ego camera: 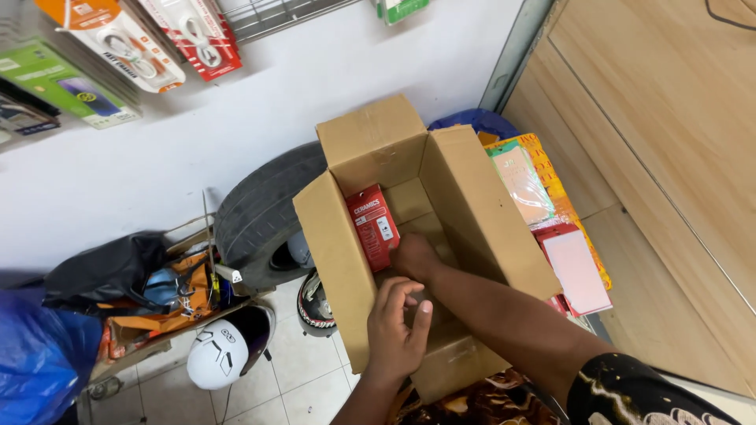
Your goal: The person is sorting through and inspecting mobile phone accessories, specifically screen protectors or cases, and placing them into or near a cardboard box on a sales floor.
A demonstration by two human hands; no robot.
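- Clutter on the tiled floor at the far left, a crumpled blue plastic bag [35,354], a black bag [102,271] and a white hard-shell helmet [220,352], lies near the box; I judge that if the box slid off its perch it would land among these.
- Behind them a worn black rubber tyre [260,212] leans at the white wall, touching the box's left side; a hard shove on the box could, I think, set it rolling or tipping.
- Left hand [396,327] rests half-curled on the near left wall of the open brown cardboard box [339,267], fingers loosely bent over the rim and holding nothing but the cardboard; that thin wall could buckle inward under pressure.
- Standing against the inner left wall is a flat red printed carton [374,227], upright and slightly tilted, unsupported on its right; a knock from the wrist would likely topple it.
- Right hand [415,256] reaches down into the box just beside that carton; whether its fingers are closed on anything I cannot tell, as they are hidden against the box floor.
- At the right, pink and yellow flat packets [571,264] are stacked just beside the box by the wooden panel [669,142]; the forearm sweeping outward might scatter them.
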